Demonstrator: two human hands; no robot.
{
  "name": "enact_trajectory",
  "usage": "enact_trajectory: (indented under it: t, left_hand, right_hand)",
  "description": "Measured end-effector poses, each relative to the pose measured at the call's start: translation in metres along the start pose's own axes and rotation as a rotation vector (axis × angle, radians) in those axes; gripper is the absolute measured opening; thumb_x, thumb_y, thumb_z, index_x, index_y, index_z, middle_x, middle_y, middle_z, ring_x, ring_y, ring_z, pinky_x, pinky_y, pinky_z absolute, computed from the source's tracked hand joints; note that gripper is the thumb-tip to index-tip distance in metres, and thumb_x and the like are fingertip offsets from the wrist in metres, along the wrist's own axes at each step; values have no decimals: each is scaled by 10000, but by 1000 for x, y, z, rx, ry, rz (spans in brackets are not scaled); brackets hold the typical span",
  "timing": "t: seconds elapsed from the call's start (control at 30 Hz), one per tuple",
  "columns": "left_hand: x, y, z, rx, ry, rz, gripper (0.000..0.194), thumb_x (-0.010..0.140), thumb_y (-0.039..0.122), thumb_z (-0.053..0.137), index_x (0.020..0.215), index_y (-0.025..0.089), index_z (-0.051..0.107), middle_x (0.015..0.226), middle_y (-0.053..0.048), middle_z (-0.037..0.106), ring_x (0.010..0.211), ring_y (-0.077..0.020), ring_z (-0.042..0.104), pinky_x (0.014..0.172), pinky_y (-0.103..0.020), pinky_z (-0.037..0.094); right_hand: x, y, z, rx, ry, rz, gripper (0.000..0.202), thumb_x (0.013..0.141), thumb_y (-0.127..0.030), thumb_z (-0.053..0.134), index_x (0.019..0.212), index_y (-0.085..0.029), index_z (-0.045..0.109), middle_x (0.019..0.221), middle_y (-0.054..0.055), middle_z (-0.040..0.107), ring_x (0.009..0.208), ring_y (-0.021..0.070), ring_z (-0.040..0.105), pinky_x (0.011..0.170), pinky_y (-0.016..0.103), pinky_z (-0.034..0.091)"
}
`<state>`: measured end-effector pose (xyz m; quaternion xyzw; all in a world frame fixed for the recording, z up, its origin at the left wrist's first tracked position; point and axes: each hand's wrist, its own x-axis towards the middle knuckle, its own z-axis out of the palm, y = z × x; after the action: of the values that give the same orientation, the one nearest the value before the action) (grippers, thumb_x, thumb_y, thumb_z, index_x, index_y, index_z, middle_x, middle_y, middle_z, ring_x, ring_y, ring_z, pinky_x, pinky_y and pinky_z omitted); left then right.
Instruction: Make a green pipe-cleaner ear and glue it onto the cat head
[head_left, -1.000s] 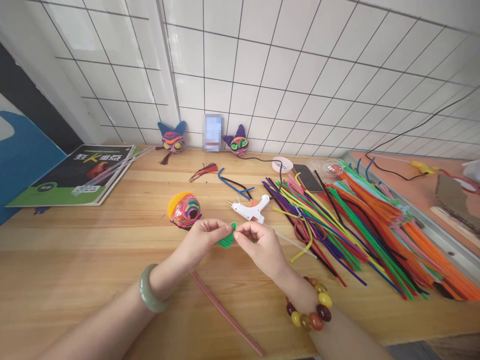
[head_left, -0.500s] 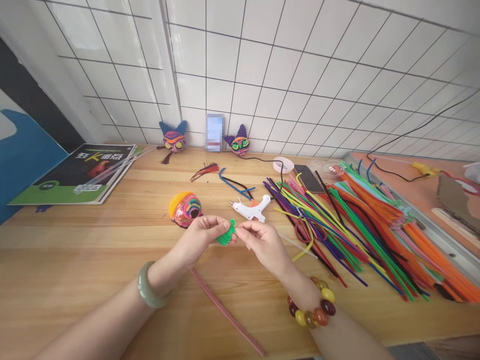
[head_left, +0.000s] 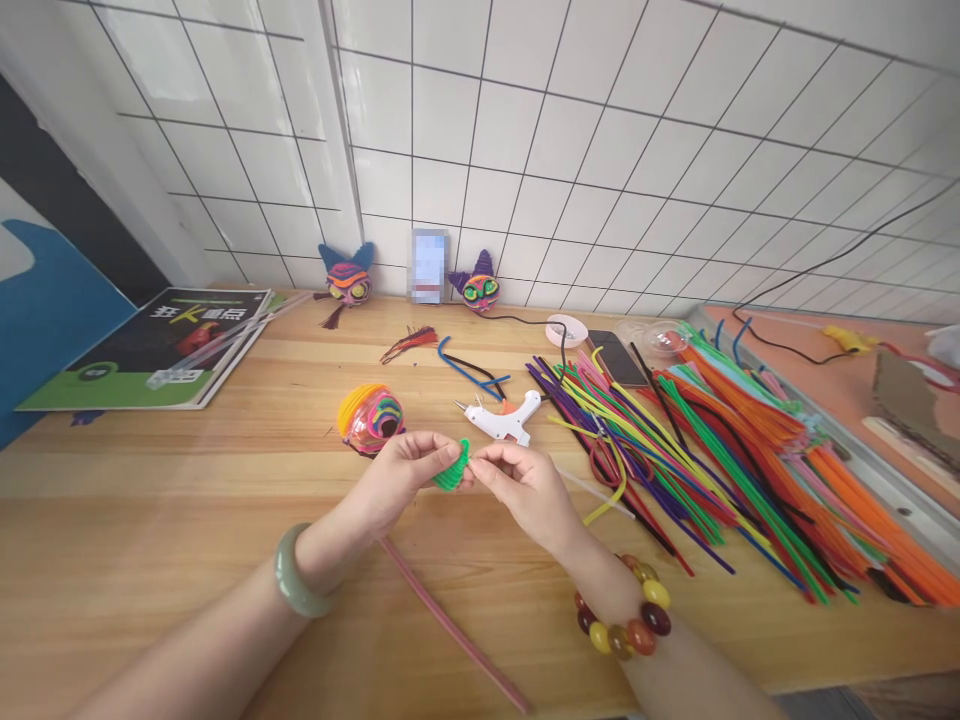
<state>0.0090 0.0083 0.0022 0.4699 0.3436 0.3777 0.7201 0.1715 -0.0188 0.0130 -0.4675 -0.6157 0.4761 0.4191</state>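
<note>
- White tiled wall (head_left: 480,120) behind a pale wooden table (head_left: 187,560).
- My left hand (head_left: 399,474) pinches a green coiled piece (head_left: 448,474), nearer me than the glue gun (head_left: 501,420).
- My right hand (head_left: 531,492) has its fingertips narrowed at its edge; whether they grip a strand, I cannot tell.
- It looks light, soft, bendable; best pinched gently by the rim.

Bare left hand (head_left: 411,478) and bare right hand (head_left: 525,492) pinching small ridged green pipe-cleaner piece (head_left: 451,472) between them, above pale wooden counter (head_left: 187,560). White glue gun (head_left: 504,416) just beyond fingers. Round multicoloured ball with yellow top (head_left: 370,416) beyond left hand. Loose multicoloured pipe cleaners (head_left: 637,450) spread to right. Long pink strip (head_left: 454,625) lying nearer camera.
</note>
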Motion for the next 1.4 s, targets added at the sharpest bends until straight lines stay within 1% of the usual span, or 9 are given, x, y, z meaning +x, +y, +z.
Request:
enact_trajectory:
  t: [0.13, 0.27, 0.47, 0.63, 0.73, 0.83, 1.0, 1.13, 1.4]
  left_hand:
    - [0, 0, 2, 18, -12, 19, 253, 732, 378, 603, 677, 131, 606, 630, -30, 650, 610, -143, 597, 663, -274, 451]
    - [0, 0, 2, 37, -9, 24, 238, 741, 362, 599, 687, 130, 602, 626, -24, 644, 621, -145, 600, 664, -273, 458]
    - [0, 0, 2, 25, -20, 15, 198, 746, 314, 607, 709, 121, 629, 644, -26, 654, 632, -134, 600, 670, -258, 464]
    - [0, 0, 3, -28, -34, -30, 219, 755, 334, 594, 723, 121, 632, 681, -41, 663, 663, -148, 617, 689, -266, 469]
    - [0, -1, 3, -49, -19, -40, 235, 755, 357, 587, 728, 125, 616, 693, -47, 659, 677, -165, 624, 667, -276, 473]
    - [0, -2, 4, -61, 11, -39, 209, 731, 341, 620, 737, 133, 606, 666, -31, 646, 650, -149, 613, 653, -262, 470]
    - [0, -2, 2, -83, -12, -30, 191, 741, 316, 614, 716, 127, 608, 630, -19, 618, 602, -118, 573, 651, -242, 447]
    - [0, -2, 0, -137, -68, -47, 180, 758, 302, 596, 723, 126, 607, 644, -30, 620, 618, -125, 574, 648, -244, 434]
    - [-1, -1, -1, -135, -79, -48, 181, 760, 304, 593, 732, 125, 601, 664, -51, 630, 632, -138, 576, 633, -242, 423]
  right_hand:
    - [1, 2, 0, 24, 5, 58, 193, 782, -287, 537, 679, -152, 628, 599, -3, 603, 535, 102, 527, 487, 204, 397]
    - [1, 4, 0, 59, 17, 62, 184, 774, -276, 546, 675, -151, 638, 582, -10, 591, 510, 93, 502, 466, 201, 372]
    - [0, 5, 0, 83, 43, 83, 164, 750, -261, 570, 663, -141, 642, 538, -17, 574, 495, 92, 504, 477, 202, 391]
    - [0, 3, 1, 91, 77, 95, 155, 744, -261, 568, 658, -147, 628, 574, 1, 615, 523, 110, 547, 526, 223, 445]
    - [0, 3, 1, 90, 89, 73, 145, 744, -255, 564, 656, -155, 623, 614, 14, 640, 586, 132, 584, 582, 243, 471]
    - [0, 3, 2, 68, 105, 61, 143, 733, -262, 573, 647, -159, 621, 634, 23, 647, 614, 148, 594, 603, 261, 479]
    - [0, 3, 2, 86, 36, 45, 158, 762, -265, 554, 681, -150, 625, 662, 19, 640, 634, 131, 585, 621, 242, 465]
    - [-1, 1, 0, 102, -35, 28, 155, 786, -276, 538, 734, -155, 620, 654, 4, 623, 577, 105, 550, 531, 211, 431]
    - [-1, -1, 0, 98, -37, 34, 189, 777, -327, 547, 719, -156, 603, 665, 11, 626, 518, 90, 504, 453, 203, 372]
